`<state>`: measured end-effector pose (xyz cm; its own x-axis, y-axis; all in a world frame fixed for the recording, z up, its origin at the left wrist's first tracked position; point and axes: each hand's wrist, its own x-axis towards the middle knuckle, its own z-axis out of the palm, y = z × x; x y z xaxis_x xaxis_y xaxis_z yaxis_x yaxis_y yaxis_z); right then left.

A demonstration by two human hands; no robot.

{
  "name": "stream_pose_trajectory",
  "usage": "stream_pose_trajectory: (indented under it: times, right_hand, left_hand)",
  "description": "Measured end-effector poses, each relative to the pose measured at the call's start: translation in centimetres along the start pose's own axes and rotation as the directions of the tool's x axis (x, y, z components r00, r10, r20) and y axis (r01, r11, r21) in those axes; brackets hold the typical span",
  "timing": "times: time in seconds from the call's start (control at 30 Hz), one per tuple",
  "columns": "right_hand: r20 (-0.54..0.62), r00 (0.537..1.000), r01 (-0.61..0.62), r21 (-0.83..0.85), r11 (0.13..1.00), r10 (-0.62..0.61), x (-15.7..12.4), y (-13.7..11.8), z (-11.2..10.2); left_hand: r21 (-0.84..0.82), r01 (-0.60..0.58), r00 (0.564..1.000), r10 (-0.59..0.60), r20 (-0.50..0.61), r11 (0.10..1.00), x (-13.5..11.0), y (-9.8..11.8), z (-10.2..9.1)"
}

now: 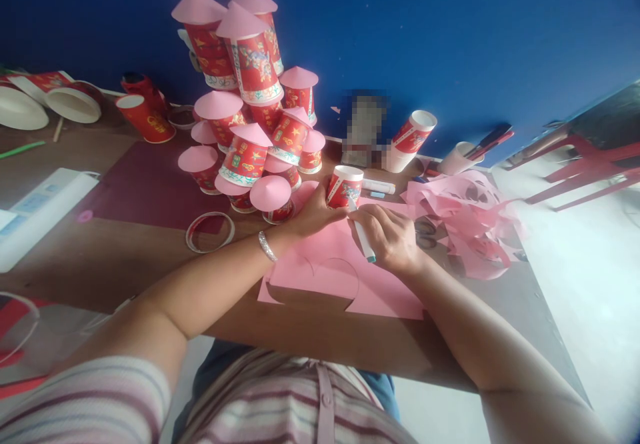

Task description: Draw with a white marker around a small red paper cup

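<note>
My left hand [316, 212] is closed around the lower left side of a red paper cup [344, 188] with a white rim and printed pictures. The cup stands upright on a pink paper sheet [320, 267] that has curved lines and round cut-outs. In my right hand [387, 234] is a white marker [363, 236] with a green end; its tip is at or close to the cup's base, and I cannot tell whether it touches. Behind the cup lies another white marker [380, 187] with an orange end.
Left of the cup stand several red cups with pink paper cones [245, 136], some stacked. Pink scraps [465, 217] and scissors [426, 232] lie to the right. Stacked cups [413, 139] and a pen cup [463, 157] stand behind. A tape roll [210, 233] lies left.
</note>
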<state>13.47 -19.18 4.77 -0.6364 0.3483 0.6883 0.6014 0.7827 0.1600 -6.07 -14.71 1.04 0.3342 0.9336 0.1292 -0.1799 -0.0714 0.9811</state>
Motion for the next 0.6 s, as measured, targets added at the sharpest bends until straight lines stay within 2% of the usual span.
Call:
stream_pose_trajectory:
  times: [0.23,0.43,0.6]
  right_hand:
    - [0.002,1.000,-0.005,0.044,0.999,0.005,0.02,0.03,-0.04]
    - [-0.014,1.000,0.001,0.010,1.000,-0.001,0.10,0.01,0.03]
    - [-0.013,1.000,0.010,-0.019,1.000,-0.011,0.10,0.02,0.04]
  left_hand:
    - [-0.034,-0.014,1.000,0.013,-0.008,0.999,0.06,-0.35,-0.12]
    - [-0.046,0.016,1.000,-0.016,-0.014,0.999,0.22,-0.61,-0.34]
    - [-0.053,-0.011,1.000,0.010,-0.015,0.999,0.27,-0.76,-0.44]
